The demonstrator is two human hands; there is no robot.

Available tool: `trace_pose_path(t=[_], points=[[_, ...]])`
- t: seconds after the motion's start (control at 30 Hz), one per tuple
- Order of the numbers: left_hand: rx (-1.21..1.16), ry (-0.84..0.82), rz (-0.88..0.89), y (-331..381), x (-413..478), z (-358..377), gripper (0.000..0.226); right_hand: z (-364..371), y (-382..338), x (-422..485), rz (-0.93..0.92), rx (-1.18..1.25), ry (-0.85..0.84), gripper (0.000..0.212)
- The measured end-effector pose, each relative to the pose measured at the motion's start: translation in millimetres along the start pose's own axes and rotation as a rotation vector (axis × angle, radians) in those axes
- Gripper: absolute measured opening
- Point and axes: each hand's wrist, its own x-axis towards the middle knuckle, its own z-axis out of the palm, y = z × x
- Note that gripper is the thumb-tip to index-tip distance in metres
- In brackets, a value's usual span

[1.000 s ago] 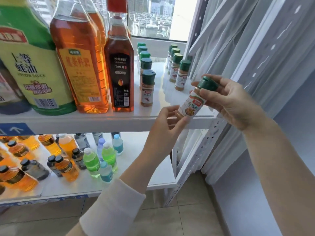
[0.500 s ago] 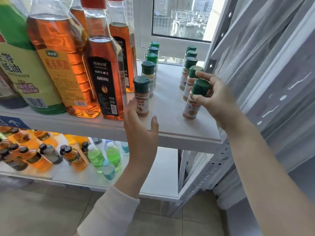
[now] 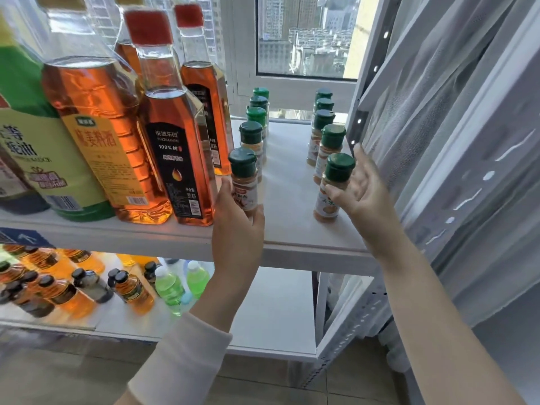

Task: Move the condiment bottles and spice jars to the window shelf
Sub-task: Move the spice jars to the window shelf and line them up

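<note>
Two rows of green-capped spice jars stand on the white window shelf (image 3: 287, 200). My left hand (image 3: 237, 229) grips the front jar of the left row (image 3: 245, 182), with fingers on its left side and the thumb on its right. The front jar of the right row (image 3: 331, 188) stands upright on the shelf. My right hand (image 3: 361, 191) is just right of it, fingers straight and spread, with only the thumb touching its label. Tall oil bottles (image 3: 175, 159) with red caps stand to the left on the same shelf.
A large green oyster sauce bottle (image 3: 26, 147) and a big amber bottle (image 3: 90, 133) fill the shelf's left. The lower shelf (image 3: 271, 314) carries several small drink bottles (image 3: 128, 287). A white curtain (image 3: 455, 141) and a shelf post (image 3: 358, 124) hem in the right side.
My right hand set the jar down at the front of the right row and opened off its cap. My left hand rose from the shelf edge and took hold of the left row's front jar.
</note>
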Motion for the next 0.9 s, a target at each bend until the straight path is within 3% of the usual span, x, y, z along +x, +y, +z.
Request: trace_pose_path(t=[0.13,0.33,0.57,0.9], points=[[0.016,-0.035,0.029,-2,6,1,0.057,-4,14,-12,0.011,-0.101,0.043,0.073],[0.012,-0.219,0.051,18,10,15,0.048,-2,20,-10,0.021,-0.149,0.103,0.042],[0.001,-0.323,0.060,26,14,21,0.049,-1,21,-9,-0.001,-0.168,0.126,0.040],[0.040,-0.270,0.112,24,11,24,0.059,-3,21,-8,0.012,-0.174,0.103,0.041]])
